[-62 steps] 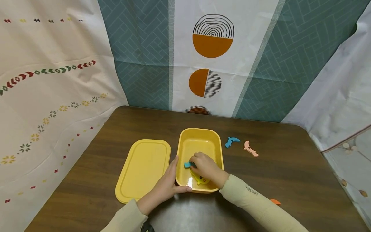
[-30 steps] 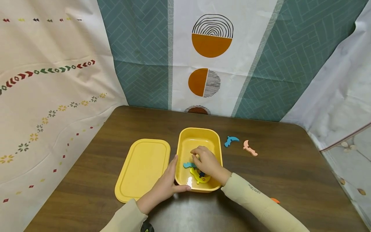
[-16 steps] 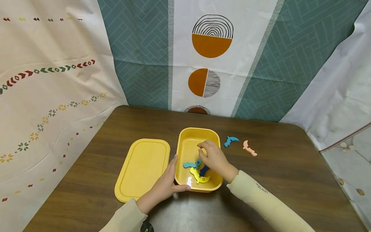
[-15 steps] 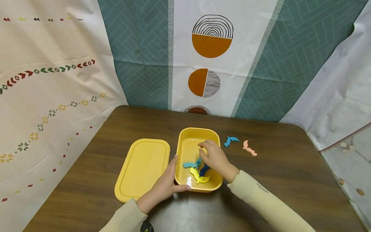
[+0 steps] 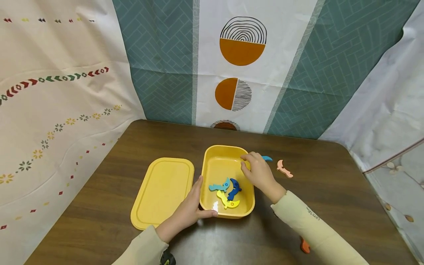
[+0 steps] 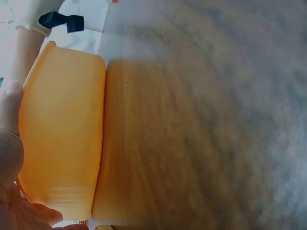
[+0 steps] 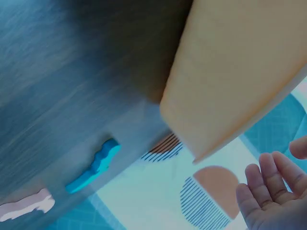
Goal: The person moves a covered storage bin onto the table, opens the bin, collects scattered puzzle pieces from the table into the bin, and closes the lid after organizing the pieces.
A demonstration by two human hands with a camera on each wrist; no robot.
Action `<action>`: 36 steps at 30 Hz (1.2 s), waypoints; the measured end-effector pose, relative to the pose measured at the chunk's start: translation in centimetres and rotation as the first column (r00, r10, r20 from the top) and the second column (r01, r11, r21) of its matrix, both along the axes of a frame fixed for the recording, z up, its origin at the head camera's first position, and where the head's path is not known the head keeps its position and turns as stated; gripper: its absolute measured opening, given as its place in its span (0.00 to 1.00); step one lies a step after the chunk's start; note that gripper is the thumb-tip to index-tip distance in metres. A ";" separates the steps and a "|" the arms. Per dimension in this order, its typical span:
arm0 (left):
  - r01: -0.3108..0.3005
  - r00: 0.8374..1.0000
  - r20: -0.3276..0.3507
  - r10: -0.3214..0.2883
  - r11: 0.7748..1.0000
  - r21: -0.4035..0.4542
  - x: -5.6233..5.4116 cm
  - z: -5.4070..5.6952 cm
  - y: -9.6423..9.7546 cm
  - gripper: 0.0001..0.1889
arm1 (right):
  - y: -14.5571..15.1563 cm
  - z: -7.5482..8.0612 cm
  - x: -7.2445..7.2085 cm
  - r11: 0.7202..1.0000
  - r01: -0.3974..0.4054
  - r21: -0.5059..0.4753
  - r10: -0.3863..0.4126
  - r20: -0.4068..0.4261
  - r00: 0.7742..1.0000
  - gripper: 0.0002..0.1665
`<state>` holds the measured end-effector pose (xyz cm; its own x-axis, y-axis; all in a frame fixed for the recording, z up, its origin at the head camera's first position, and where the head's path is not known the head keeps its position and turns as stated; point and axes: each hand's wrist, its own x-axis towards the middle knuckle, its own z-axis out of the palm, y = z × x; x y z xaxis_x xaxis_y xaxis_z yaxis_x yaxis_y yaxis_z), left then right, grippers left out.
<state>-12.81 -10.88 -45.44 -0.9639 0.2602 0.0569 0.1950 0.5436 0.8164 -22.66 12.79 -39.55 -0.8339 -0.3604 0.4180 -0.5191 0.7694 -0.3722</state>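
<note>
A yellow box (image 5: pixel 219 170) stands uncovered in front of me. My left hand (image 5: pixel 188 208) holds its near-left corner, thumb along the front rim and fingers against the left wall; the left wrist view shows that hand (image 6: pixel 10 148) beside the box's side. On the box floor lie three small curved toy pieces: teal (image 5: pixel 216 187), dark blue (image 5: pixel 235 188) and yellow (image 5: pixel 227 201). Above the right rim is my right hand (image 5: pixel 261 173), fingers loosely bent with nothing between them. It partly hides a blue curved piece (image 5: pixel 267 158) on the table, seen whole in the right wrist view.
A flat yellow lid (image 5: pixel 163 191) lies left of the box. To the right are a pink curved piece (image 5: pixel 284 169) and an orange piece (image 5: pixel 305 246), the latter partly under the right sleeve. Patterned cloths hang behind the brown table (image 5: pixel 179 141) and at its sides.
My right hand released the dark blue piece into the box beside the teal and yellow ones, then moved right and up to the right rim. My left hand stayed on the box.
</note>
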 end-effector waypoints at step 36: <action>0.010 1.000 0.009 -0.010 1.000 0.007 0.2 -0.2 -0.1 0.62 | 10.4 -3.5 -3.6 0.959 0.262 0.106 -0.268 0.054 0.962 0.18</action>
<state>-12.61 -10.99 -45.67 -0.9616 0.2699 0.0500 0.1932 0.5357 0.8220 -26.27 23.22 -43.05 -0.9297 -0.1586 0.3323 -0.2682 0.9100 -0.3160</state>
